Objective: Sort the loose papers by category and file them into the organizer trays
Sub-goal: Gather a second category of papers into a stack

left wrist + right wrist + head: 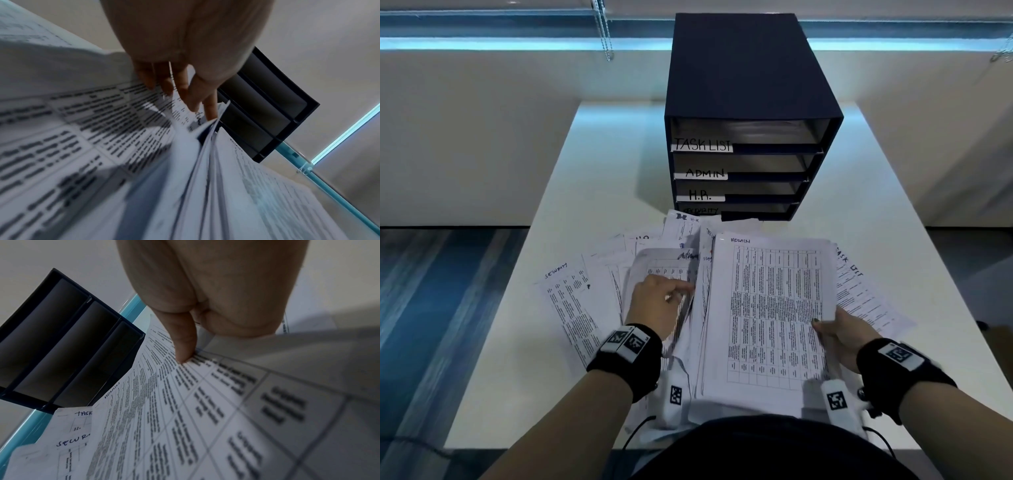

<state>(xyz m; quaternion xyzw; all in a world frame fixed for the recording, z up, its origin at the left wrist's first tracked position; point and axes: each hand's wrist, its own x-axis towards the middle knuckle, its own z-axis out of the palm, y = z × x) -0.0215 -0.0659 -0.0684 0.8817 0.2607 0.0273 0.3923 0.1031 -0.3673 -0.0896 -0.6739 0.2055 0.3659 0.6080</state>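
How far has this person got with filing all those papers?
Early on. The organizer's TASK LIST tray seems to hold some sheets; the others look empty. In hand: the right hand holds an ADMIN stack, while the left hand leafs through the loose papers spread on the table, left to sort.

Dark organizer (746,85) stands upright at upper centre, four open trays labelled TASK LIST, ADMIN, H.R. and a partly hidden bottom label. Loose printed papers (585,294) lie fanned across lower centre. A stack headed ADMIN (774,308) sits tilted at centre right.
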